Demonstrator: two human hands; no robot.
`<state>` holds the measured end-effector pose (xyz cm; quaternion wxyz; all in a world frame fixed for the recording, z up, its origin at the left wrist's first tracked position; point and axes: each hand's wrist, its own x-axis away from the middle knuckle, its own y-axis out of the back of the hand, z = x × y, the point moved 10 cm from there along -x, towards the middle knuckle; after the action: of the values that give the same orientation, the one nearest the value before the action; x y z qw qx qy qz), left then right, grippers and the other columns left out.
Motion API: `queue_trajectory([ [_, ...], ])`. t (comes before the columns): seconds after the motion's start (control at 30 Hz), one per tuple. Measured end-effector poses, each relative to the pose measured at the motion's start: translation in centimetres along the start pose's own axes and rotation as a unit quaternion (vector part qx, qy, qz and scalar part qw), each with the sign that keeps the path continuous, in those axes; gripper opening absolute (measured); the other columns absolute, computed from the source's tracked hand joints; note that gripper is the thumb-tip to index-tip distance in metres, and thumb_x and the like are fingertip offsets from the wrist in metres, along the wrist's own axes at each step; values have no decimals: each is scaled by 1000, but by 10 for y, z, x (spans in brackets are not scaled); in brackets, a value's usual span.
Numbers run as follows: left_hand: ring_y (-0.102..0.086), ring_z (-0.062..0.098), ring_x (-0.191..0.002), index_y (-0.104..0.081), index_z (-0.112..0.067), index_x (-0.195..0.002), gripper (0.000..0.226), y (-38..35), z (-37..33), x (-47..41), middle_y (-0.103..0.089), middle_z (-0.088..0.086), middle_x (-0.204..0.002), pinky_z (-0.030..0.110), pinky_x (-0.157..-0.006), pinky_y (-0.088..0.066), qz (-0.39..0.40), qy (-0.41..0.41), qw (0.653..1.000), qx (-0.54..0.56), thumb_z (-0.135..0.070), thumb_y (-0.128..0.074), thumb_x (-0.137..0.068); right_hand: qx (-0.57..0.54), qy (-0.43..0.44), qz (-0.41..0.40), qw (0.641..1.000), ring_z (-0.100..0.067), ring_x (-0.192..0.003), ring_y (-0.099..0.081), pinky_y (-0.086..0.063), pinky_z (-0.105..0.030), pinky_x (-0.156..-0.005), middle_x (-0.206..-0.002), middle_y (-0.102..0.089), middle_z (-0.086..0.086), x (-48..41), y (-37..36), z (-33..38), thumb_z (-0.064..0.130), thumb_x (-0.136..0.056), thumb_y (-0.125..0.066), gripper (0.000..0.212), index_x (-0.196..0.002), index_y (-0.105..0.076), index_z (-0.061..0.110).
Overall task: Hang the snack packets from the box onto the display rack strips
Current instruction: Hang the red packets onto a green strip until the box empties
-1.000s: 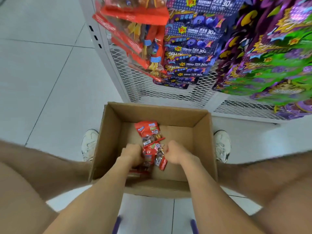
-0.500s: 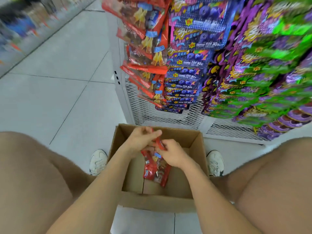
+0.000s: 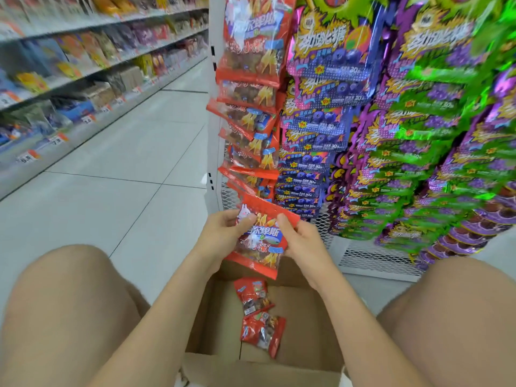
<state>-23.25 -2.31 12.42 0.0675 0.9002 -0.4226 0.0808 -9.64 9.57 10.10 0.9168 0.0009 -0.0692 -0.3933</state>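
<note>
Both hands, the left hand [image 3: 220,233] and the right hand [image 3: 300,241], pinch the red snack packet [image 3: 261,238] by its upper corners, holding it tilted above the box [image 3: 307,317], where I count two more packets [image 3: 258,314] below the hands. I judge the main risk is a missed hook: just beyond the fingertips the red strip [image 3: 251,121] is crowded, so neighbouring packets could be knocked loose. Compared with half a second ago, the hands have risen clear of the box.
</note>
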Motion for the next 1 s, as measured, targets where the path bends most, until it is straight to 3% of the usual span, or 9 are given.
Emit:
queue_trajectory([
  [0.17, -80, 25, -94, -73, -14, -114, 23, -8, -67, 18, -82, 5, -102, 47, -84, -65, 2, -112, 993, -22, -33, -67, -103, -121, -2, -81, 989, -35, -87, -76, -60, -54, -81, -89, -79, -9, 11, 3, 46, 52, -99, -65, 47, -91, -76, 6],
  [0.23, -80, 22, -96, -70, -14, -115, 21, -14, -93, 22, -82, 3, -104, 41, -80, -65, 6, -152, 988, -25, -31, -63, -105, -111, 44, -150, 981, -29, -60, -51, -41, -48, -61, -63, -57, -2, 17, 15, 74, 51, -95, -71, 56, -69, -60, 2],
  [0.3, -79, 21, -97, -70, -15, -114, 17, -12, -120, 24, -82, 2, -104, 39, -79, -64, -3, -185, 983, -18, -28, -63, -106, -88, 113, -199, 969, -19, -61, -33, -28, -40, -58, -62, -39, -8, 23, 28, 109, 48, -94, -73, 64, -72, -52, -8],
  [0.43, -77, 17, -97, -69, -18, -117, 14, 0, -200, 24, -80, -1, -104, 41, -86, -63, -65, -300, 951, -43, -16, -66, -104, -41, 243, -174, 953, -9, -66, -48, -42, -38, -58, -68, -65, -12, 29, 29, 200, 38, -103, -63, 40, -83, -68, 4],
  [0.6, -64, 0, -103, -64, -24, -129, 40, 22, -319, 14, -67, -11, -120, 29, -89, -56, -181, -396, 897, -77, -13, -58, -90, 56, 399, -239, 883, -10, -58, -32, -34, -42, -53, -57, -49, -10, 34, 44, 318, 38, -101, -65, 42, -76, -66, 4],
  [0.73, -61, -2, -96, -63, -20, -120, 35, 14, -388, -14, -66, -12, -107, 14, -81, -50, -143, -373, 916, -31, -2, -51, -93, 104, 413, -275, 862, -13, -55, -23, -22, -39, -55, -51, -30, 7, 14, 49, 384, 34, -97, -68, 49, -59, -49, 10],
  [0.83, -63, 10, -83, -67, -25, -100, 31, 10, -411, -40, -70, -11, -91, 32, -80, -55, -127, -322, 938, -28, -11, -52, -76, 128, 386, -271, 873, -12, -46, -26, -23, -34, -51, -42, -29, 6, -9, 44, 412, 29, -93, -66, 53, -49, -40, 16],
  [0.9, -48, 21, -62, -57, -24, -68, 9, 9, -416, -48, -55, -10, -64, 36, -62, -39, -114, -303, 946, -18, -18, -50, -69, 132, 383, -268, 874, -10, -39, -33, -23, -26, -46, -36, -34, 10, -18, 43, 427, 24, -95, -65, 59, -43, -39, 21],
  [1.0, -54, 23, -69, -55, -21, -68, 15, 10, -420, -51, -57, 5, -70, 42, -68, -43, -96, -256, 961, 42, -35, -57, -74, 145, 396, -273, 865, -7, -40, -39, -24, -22, -45, -35, -37, 14, -21, 41, 451, 25, -98, -63, 59, -46, -37, 24],
])
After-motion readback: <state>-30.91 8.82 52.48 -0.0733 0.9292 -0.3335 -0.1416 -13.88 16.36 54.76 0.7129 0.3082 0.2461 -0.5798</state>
